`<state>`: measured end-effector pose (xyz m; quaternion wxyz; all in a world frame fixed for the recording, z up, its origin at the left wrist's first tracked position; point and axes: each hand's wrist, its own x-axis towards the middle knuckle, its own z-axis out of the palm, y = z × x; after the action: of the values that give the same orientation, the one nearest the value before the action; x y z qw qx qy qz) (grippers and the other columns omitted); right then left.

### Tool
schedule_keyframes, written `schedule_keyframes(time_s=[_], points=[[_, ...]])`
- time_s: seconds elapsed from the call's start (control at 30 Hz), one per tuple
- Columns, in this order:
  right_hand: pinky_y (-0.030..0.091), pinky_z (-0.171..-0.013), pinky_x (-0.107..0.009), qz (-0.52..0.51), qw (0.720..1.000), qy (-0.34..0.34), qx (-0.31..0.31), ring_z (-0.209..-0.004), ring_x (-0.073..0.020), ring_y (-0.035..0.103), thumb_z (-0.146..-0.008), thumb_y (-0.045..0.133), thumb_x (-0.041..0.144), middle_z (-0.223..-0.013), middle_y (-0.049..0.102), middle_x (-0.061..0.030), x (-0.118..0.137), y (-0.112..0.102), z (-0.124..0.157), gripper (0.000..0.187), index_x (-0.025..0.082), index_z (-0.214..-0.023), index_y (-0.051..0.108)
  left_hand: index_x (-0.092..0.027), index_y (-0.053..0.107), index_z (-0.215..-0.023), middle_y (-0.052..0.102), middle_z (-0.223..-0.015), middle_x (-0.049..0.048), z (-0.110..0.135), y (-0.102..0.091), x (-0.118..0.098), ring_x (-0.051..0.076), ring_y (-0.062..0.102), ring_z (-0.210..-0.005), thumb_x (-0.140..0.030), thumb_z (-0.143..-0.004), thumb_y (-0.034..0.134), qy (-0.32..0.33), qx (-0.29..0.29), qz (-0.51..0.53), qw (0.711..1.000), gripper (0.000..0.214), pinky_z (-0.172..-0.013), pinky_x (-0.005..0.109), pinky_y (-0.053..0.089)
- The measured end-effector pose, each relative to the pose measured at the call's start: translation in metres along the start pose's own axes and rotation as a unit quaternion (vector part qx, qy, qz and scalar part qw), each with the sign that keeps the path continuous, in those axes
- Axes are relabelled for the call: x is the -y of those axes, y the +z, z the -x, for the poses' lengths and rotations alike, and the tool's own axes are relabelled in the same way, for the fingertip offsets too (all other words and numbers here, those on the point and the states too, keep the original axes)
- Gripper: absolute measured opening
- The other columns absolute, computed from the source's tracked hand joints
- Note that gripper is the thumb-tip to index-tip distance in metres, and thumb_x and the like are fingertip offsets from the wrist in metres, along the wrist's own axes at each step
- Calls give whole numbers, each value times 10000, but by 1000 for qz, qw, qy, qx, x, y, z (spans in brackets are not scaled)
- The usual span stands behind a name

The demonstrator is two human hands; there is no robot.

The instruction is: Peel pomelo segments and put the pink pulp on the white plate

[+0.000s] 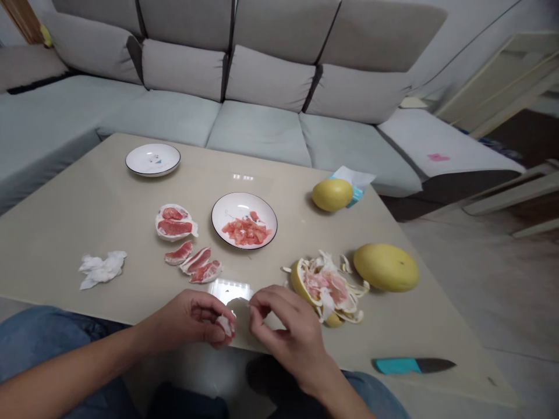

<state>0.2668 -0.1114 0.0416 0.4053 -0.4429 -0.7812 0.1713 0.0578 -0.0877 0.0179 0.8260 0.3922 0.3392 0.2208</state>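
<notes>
At the table's near edge, my left hand (196,320) is closed round a pink pomelo segment (226,327) with white membrane on it. Just to its right, my right hand (286,329) has thumb and forefinger pinched together; whatever lies between the tips is too small to name. Beyond my left hand lie several loose pomelo segments (194,263) and a partly peeled pomelo piece (174,223). A white plate (222,203) with a dark rim holds peeled red pulp (247,231). Right of my right hand, a yellow pomelo rind (301,285) is heaped with membrane scraps (327,288).
A knife (413,365) with a turquoise handle lies at the near right. Two whole yellow pomelos (385,267) sit on the right side, one by a tissue pack (356,195). Crumpled tissue (102,269) lies left; a second plate (152,169) stands far left. A sofa (257,128) lines the far side.
</notes>
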Motion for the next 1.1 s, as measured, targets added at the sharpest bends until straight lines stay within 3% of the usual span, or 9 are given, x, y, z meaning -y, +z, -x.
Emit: schedule_keyframes(time_s=[0.13, 0.27, 0.37, 0.47, 0.53, 0.7, 0.83, 0.97, 1.1], points=[[488, -599, -272, 0, 998, 56, -22, -648, -157, 606, -852, 535, 141, -730, 656, -27, -14, -25, -8, 123, 211, -796, 619, -166, 739, -924, 725, -828, 34, -1, -3, -2, 136, 639, -733, -201, -689, 809, 18, -27, 24, 999, 247, -691, 257, 501], [497, -689, -323, 147, 972, 130, -126, -738, -203, 635, -858, 559, 261, -830, 701, -65, -58, -60, -7, 125, 202, -861, 669, -160, 731, -893, 719, -840, 29, -2, -3, -4, 118, 642, -710, -199, -664, 830, 22, -36, 54, 998, 253, -683, 241, 503], [473, -649, -342, 275, 931, 214, -107, -710, -227, 631, -840, 505, 299, -852, 711, -96, -93, -86, 0, 248, 167, -900, 706, -150, 711, -910, 708, -811, 29, -2, -2, -5, 126, 651, -726, -230, -658, 839, 21, -30, 66, 997, 294, -688, 241, 499], [395, -533, -326, 373, 856, 353, -61, -648, -253, 609, -816, 530, 405, -751, 707, -103, -113, -102, 7, 304, 178, -803, 732, -160, 676, -924, 703, -786, 25, -1, -1, -4, 141, 670, -753, -237, -695, 819, 14, -28, 72, 997, 280, -710, 253, 495], [342, -493, -312, 405, 818, 407, -40, -621, -257, 588, -803, 545, 458, -697, 687, -105, -118, -108, 10, 333, 180, -751, 721, -168, 659, -935, 699, -789, 24, 0, -2, -3, 156, 681, -772, -246, -723, 800, 4, -30, 79, 996, 267, -725, 270, 497], [359, -519, -279, 380, 837, 393, -10, -682, -225, 593, -746, 560, 294, -806, 682, -92, -121, -109, 10, 282, 173, -966, 689, -169, 657, -1024, 673, -830, 26, 0, -3, -3, 126, 631, -789, -221, -763, 769, 39, -43, 101, 993, 289, -764, 281, 504], [331, -489, -290, 388, 825, 412, -10, -622, -228, 562, -765, 527, 416, -720, 650, -104, -123, -107, 11, 293, 168, -755, 683, -165, 653, -996, 658, -858, 21, 0, -5, -2, 103, 618, -772, -178, -778, 752, 33, -54, 115, 991, 239, -750, 253, 498], [365, -513, -280, 327, 860, 393, -13, -653, -215, 590, -734, 530, 374, -801, 666, -81, -120, -104, 12, 306, 184, -920, 682, -172, 620, -972, 648, -898, 22, -1, -5, -3, 102, 619, -768, -178, -792, 736, 30, -55, 122, 991, 215, -745, 251, 498], [347, -500, -303, 352, 837, 415, -50, -605, -232, 572, -761, 511, 483, -678, 649, -66, -121, -102, 13, 340, 196, -819, 683, -168, 598, -946, 643, -904, 19, 0, -3, -6, 101, 616, -763, -178, -782, 743, 32, -58, 108, 992, 218, -748, 256, 500]])
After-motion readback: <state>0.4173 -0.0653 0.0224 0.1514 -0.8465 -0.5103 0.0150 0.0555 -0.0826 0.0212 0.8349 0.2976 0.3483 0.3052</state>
